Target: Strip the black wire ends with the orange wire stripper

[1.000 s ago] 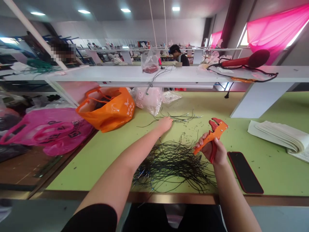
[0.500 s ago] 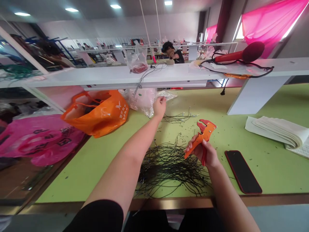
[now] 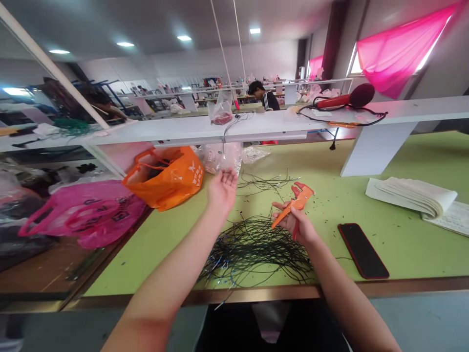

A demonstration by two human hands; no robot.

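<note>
My left hand is raised over the table, palm up with its fingers apart, and nothing shows in it. Just beyond it are clear plastic bags. In my right hand is an orange and red wire stripper, its jaws pointing away from me. A large tangled bundle of thin black wires lies on the green tabletop between my forearms. Farther back lies a smaller group of black wires, close to my left fingertips. Small dark scraps are scattered around the stripper.
A phone and folded papers lie to the right. An orange bag and pink bag are at left. A white shelf crosses above, bearing a red hot-air-tool-like object. Another person sits beyond.
My left hand has drawn back toward me and to the left, and its fingers have opened from a closed pose. My right hand still holds the wire stripper. The view has shifted.
</note>
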